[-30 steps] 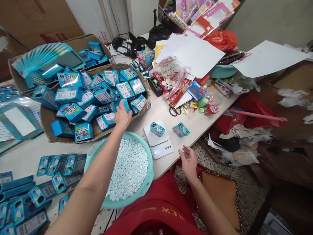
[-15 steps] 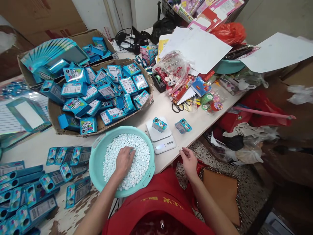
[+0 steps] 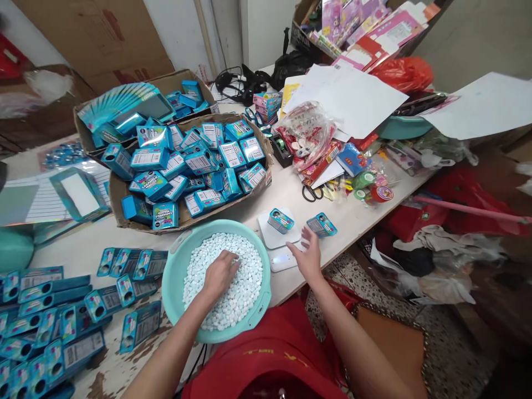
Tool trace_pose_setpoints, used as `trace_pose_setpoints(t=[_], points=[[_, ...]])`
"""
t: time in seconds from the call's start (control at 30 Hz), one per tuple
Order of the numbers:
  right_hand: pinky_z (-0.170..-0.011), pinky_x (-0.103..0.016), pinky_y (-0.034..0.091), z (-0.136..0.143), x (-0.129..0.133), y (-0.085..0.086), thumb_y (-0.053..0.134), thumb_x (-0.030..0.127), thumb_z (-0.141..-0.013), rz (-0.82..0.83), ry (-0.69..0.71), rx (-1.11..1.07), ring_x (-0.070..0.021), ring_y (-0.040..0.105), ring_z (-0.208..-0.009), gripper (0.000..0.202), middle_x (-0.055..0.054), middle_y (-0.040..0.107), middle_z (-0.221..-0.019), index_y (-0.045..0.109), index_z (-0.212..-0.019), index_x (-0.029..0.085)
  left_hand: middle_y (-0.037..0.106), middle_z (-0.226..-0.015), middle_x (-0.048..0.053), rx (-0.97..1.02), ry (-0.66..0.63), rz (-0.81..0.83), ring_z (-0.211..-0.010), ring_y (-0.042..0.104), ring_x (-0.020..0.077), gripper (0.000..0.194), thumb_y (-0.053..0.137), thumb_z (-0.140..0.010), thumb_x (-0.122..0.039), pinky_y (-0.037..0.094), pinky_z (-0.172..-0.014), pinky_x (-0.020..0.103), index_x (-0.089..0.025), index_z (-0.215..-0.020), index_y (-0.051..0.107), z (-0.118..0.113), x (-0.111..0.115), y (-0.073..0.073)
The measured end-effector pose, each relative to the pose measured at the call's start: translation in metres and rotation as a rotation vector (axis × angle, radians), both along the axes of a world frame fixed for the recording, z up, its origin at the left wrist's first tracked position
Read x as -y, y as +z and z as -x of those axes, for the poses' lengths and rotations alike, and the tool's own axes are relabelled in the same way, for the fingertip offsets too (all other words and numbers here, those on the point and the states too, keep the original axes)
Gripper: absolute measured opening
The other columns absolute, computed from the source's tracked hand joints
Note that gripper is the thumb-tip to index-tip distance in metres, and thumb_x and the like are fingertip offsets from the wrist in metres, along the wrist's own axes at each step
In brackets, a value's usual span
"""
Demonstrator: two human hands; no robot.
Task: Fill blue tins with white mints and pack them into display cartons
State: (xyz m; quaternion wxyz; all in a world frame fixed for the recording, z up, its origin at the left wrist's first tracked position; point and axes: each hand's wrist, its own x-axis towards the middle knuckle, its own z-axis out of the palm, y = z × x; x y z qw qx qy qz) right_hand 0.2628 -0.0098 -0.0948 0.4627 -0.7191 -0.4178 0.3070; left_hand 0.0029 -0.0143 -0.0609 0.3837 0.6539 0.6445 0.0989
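Curled down among small white candies, my left hand is closed, its fingertips partly hidden by the pieces. The candies fill the middle of a turquoise plastic basin. My right hand is open and empty, thumb and fingers apart, over the front right corner of a white kitchen scale. A small blue candy box rests on the scale's plate. Just beyond my right fingertips, a second blue box lies on the table.
Behind the basin, a cardboard carton is heaped with blue boxes. Several blue boxes with round holes lie at the left. Scissors, a plastic bag and white sheets crowd the back right. The table edge runs along the right.
My right hand has moved up and forward from beside the table edge to over the scale's front, its fingers spreading. My left hand stays in the candies. The camera view has shifted left.
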Motion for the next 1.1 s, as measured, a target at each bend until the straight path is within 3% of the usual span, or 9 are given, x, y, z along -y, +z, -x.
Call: trace_pose_setpoints(t=[0.13, 0.27, 0.4, 0.53, 0.7, 0.8, 0.9, 1.0, 1.1], points=[[-0.082, -0.039, 0.047, 0.017, -0.051, 0.023, 0.066, 0.041, -0.07, -0.061, 0.159, 0.081, -0.0225, 0.058, -0.091, 0.037, -0.007, 0.064, -0.095, 0.058, -0.098, 0.018, 0.066, -0.087, 0.004, 0.51, 0.473, 0.061, -0.074, 0.06, 0.0185, 0.019, 0.067, -0.071, -0.038, 0.044, -0.07, 0.028, -0.022, -0.081, 0.068, -0.018, -0.008, 0.01], [-0.087, -0.038, 0.042, 0.032, -0.046, 0.072, 0.065, 0.029, -0.074, -0.282, 0.414, 0.311, -0.0225, 0.058, -0.093, 0.024, -0.005, 0.064, -0.095, 0.063, -0.097, 0.022, 0.068, -0.094, 0.009, 1.1, 0.922, 0.243, -0.078, 0.063, 0.0174, 0.039, 0.063, -0.076, -0.051, 0.047, -0.069, 0.027, -0.017, -0.096, 0.065, -0.04, -0.025, 0.032], [-0.096, -0.042, 0.033, 0.05, -0.025, 0.095, 0.061, 0.015, -0.074, -0.348, 0.637, 0.515, -0.0216, 0.059, -0.093, 0.03, -0.001, 0.067, -0.096, 0.063, -0.101, 0.027, 0.067, -0.088, 0.009, 1.452, 1.146, 0.37, -0.069, 0.062, 0.0131, 0.042, 0.043, -0.09, -0.048, 0.048, -0.064, 0.024, -0.013, -0.09, 0.065, -0.054, -0.042, 0.047], [-0.089, -0.041, 0.035, 0.062, -0.02, 0.09, 0.061, 0.014, -0.073, -0.308, 0.611, 0.562, -0.0218, 0.059, -0.09, 0.029, -0.002, 0.067, -0.091, 0.064, -0.1, 0.026, 0.062, -0.065, 0.005, 1.505, 1.296, 0.447, -0.054, 0.056, 0.0101, 0.035, 0.039, -0.093, -0.031, 0.046, -0.055, 0.022, -0.01, -0.076, 0.063, -0.059, -0.047, 0.046], [-0.083, -0.039, 0.041, 0.057, -0.015, 0.093, 0.064, 0.023, -0.076, -0.259, 0.552, 0.373, -0.0225, 0.059, -0.089, 0.024, -0.003, 0.067, -0.091, 0.066, -0.1, 0.026, 0.064, -0.068, 0.005, 1.434, 1.242, 0.426, -0.061, 0.06, 0.0112, 0.024, 0.047, -0.088, -0.021, 0.049, -0.065, 0.024, -0.012, -0.075, 0.064, -0.044, -0.035, 0.042], [-0.082, -0.037, 0.047, 0.05, -0.007, 0.094, 0.068, 0.031, -0.075, -0.228, 0.5, 0.169, -0.0225, 0.06, -0.092, 0.027, -0.004, 0.066, -0.096, 0.065, -0.101, 0.025, 0.068, -0.088, 0.009, 1.218, 0.974, 0.351, -0.078, 0.063, 0.0151, 0.02, 0.055, -0.084, -0.029, 0.048, -0.073, 0.027, -0.014, -0.082, 0.068, -0.031, -0.023, 0.045], [-0.082, -0.037, 0.048, 0.051, 0.001, 0.094, 0.07, 0.033, -0.074, -0.201, 0.471, 0.122, -0.0224, 0.06, -0.092, 0.029, -0.005, 0.065, -0.097, 0.065, -0.101, 0.024, 0.065, -0.106, 0.008, 0.932, 0.745, 0.113, -0.098, 0.059, 0.0193, 0.027, 0.065, -0.076, -0.038, 0.045, -0.081, 0.028, -0.018, -0.093, 0.068, -0.027, -0.012, 0.05], [-0.081, -0.038, 0.049, 0.056, 0.006, 0.094, 0.071, 0.029, -0.073, -0.199, 0.501, 0.154, -0.0226, 0.06, -0.092, 0.027, -0.004, 0.066, -0.095, 0.066, -0.1, 0.025, 0.065, -0.088, 0.004, 0.841, 0.623, -0.017, -0.08, 0.06, 0.0161, 0.031, 0.071, -0.068, -0.036, 0.047, -0.075, 0.028, -0.017, -0.092, 0.066, -0.031, -0.009, 0.048], [-0.081, -0.039, 0.049, 0.054, 0.011, 0.094, 0.072, 0.029, -0.071, -0.176, 0.51, 0.152, -0.0229, 0.06, -0.091, 0.027, -0.004, 0.067, -0.093, 0.068, -0.098, 0.026, 0.062, -0.073, 0.002, 0.77, 0.627, -0.05, -0.062, 0.059, 0.0143, 0.023, 0.063, -0.072, -0.037, 0.049, -0.066, 0.031, -0.016, -0.081, 0.063, -0.026, -0.011, 0.04]])
